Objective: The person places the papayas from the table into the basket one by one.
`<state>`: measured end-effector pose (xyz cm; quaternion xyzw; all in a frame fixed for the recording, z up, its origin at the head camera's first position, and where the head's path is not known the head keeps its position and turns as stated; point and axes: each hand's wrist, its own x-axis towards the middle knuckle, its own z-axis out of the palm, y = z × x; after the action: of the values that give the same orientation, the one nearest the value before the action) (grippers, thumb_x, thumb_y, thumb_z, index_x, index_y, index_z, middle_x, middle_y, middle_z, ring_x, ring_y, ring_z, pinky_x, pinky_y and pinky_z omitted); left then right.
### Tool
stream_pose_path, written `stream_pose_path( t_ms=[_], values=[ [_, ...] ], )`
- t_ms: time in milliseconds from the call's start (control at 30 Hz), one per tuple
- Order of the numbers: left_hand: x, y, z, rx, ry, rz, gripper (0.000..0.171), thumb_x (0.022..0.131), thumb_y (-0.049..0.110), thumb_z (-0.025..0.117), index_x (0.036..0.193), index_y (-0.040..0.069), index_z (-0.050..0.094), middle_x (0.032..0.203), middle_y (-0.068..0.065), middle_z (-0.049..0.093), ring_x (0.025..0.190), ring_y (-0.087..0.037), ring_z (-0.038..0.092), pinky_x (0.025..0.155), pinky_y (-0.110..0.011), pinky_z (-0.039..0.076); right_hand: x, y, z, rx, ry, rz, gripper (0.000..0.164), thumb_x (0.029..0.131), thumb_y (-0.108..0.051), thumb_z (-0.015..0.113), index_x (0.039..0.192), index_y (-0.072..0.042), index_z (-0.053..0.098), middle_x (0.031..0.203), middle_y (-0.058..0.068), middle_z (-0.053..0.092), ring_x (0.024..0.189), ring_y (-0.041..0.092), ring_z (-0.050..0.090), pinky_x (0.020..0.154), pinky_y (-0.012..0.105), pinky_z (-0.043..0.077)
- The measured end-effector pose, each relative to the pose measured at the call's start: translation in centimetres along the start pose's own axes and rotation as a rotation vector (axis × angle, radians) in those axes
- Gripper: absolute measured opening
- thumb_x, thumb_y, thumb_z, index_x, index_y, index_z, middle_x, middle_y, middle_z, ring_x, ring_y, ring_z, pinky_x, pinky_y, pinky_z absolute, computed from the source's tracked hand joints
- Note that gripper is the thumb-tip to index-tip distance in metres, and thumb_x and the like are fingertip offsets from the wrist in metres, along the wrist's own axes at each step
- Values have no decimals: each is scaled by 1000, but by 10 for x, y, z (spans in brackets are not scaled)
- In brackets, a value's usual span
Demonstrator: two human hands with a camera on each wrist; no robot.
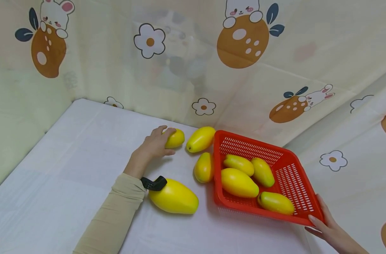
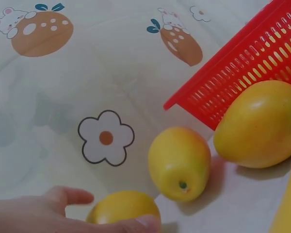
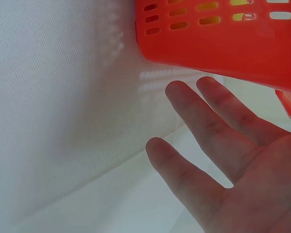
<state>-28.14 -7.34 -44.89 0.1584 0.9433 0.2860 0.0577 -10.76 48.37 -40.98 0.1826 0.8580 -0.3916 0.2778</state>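
My left hand (image 1: 155, 141) reaches over a small yellow mango (image 1: 177, 138), its fingers curved over the fruit's near side. In the left wrist view, the thumb (image 2: 136, 224) lies across that mango's front. Two more mangoes lie beside it, one farther back (image 1: 200, 139) and one (image 1: 203, 168) against the basket's side. A large yellow papaya-like fruit (image 1: 175, 197) rests below the left wrist. At the right, my right hand (image 1: 331, 225) holds the near right corner of a red plastic basket (image 1: 253, 138), thumb on the rim. Other fingers (image 3: 189, 99) spread under the corner in the right wrist view.
Several yellow fruits (image 1: 238, 182) lie inside the basket. A white cloth covers the table (image 1: 69, 158). Patterned curtains (image 1: 180, 70) hang close behind the table and along its right side. A dark strap device (image 1: 154, 183) sits on the left wrist.
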Motion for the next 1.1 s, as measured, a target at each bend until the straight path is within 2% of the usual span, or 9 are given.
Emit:
stream_pose_path(
  t_ms=[100,200,300,467,600,833,1100],
  values=[
    [-2,2,-1,-23,-36,-10,80,79,35,67,141,36,19,146,-13,19,132,-33,23,101,-56,29,0,-1,0,-3,-2,0,85,92,-45,41,122,-50,-38,145,19,-20,121,39,30,87,46,48],
    [-3,3,-1,-28,-60,-21,79,80,31,67,141,39,19,146,-14,18,131,-34,25,101,-56,30,1,-2,0,-19,-8,-10,84,92,-44,40,123,-49,-38,144,20,-20,121,41,29,87,47,48],
    [-2,2,1,-38,-51,-11,76,80,23,68,141,36,24,144,-16,20,127,-34,31,100,-52,34,1,-3,1,-34,-3,-20,84,92,-44,41,122,-51,-38,145,19,-19,120,37,32,87,46,48],
    [1,0,4,-50,-4,32,68,83,12,63,139,31,30,131,-17,34,108,-32,48,95,-44,41,1,-3,2,-33,6,-22,84,92,-45,42,122,-53,-37,145,18,-19,120,35,32,88,46,48],
    [0,-1,2,-64,-8,33,65,84,10,58,139,32,32,125,-14,38,101,-27,50,93,-41,42,0,-2,2,-25,6,-13,84,91,-46,42,121,-54,-36,145,17,-19,120,35,33,88,46,48],
    [-7,-2,-13,-66,-41,44,64,82,14,61,138,29,35,121,-10,44,106,-24,48,98,-42,39,-1,-1,2,-14,6,-10,84,91,-46,42,121,-54,-36,145,17,-19,120,34,33,88,46,47],
    [-10,1,-34,-77,-16,77,52,84,17,58,133,21,42,125,-9,46,110,-24,46,100,-41,37,-1,1,1,-27,17,-17,84,91,-46,41,121,-53,-36,145,17,-20,121,36,31,87,46,48]
  ],
)
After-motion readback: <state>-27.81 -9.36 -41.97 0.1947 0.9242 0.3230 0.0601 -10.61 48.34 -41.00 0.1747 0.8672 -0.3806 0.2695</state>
